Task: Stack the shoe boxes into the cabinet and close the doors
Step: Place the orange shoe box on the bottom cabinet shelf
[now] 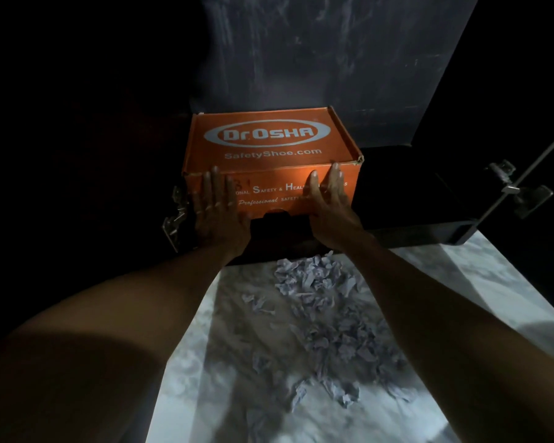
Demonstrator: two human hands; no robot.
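L hand [216,209] + R hand [328,204], fingers flat, pressing orange "Dr.OSHA SafetyShoe.com" box [269,142].

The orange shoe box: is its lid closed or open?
Closed. The lid lies flat on the orange shoe box, its front flap folded down over the front face, where both hands press flat.

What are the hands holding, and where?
Nothing is gripped. The left hand and right hand press flat, fingers straight, against the orange shoe box's front face.
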